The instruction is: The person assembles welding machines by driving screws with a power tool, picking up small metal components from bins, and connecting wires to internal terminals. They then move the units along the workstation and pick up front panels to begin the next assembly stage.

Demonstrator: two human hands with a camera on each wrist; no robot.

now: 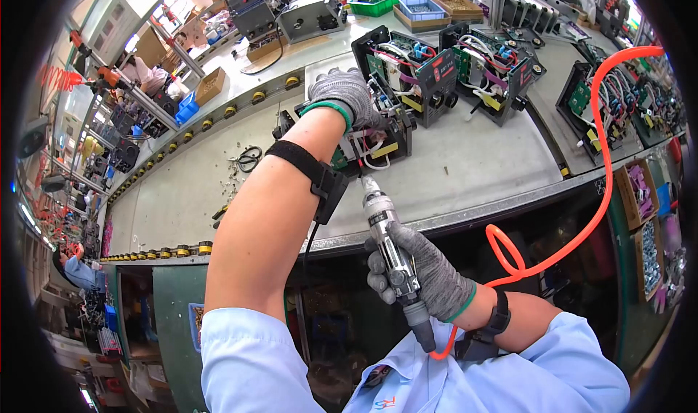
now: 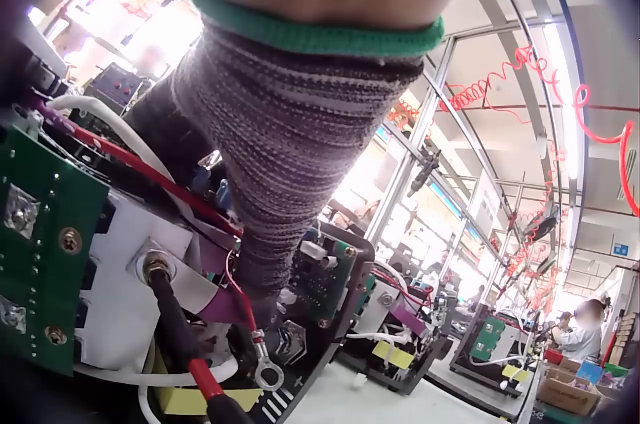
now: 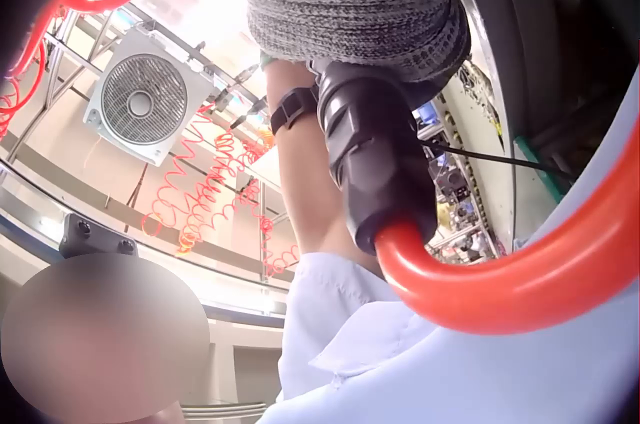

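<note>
My gloved right hand [image 1: 429, 271] grips a silver air screwdriver [image 1: 379, 213], its nose pointing up at an electronic unit [image 1: 378, 140] on the bench. In the left wrist view, a black and red bit [image 2: 180, 329] meets a screw on a metal block [image 2: 120, 319] beside a green board [image 2: 45, 254]. My gloved left hand [image 1: 340, 97] lies over the unit's far left side, fingertips hidden. From the left wrist, that hand [image 2: 285, 144] reaches down among the wires, near a loose ring terminal [image 2: 268, 374]. The right wrist view shows the tool's black hose fitting [image 3: 375, 159].
More units [image 1: 418, 71] stand right of the worked one. An orange hose [image 1: 600, 129] loops along the right. Black-handled scissors [image 1: 249, 159] and scattered screws lie left on the bench. Yellow rollers [image 1: 207, 123] line its far edge; blue and green bins [image 1: 376, 4] stand behind.
</note>
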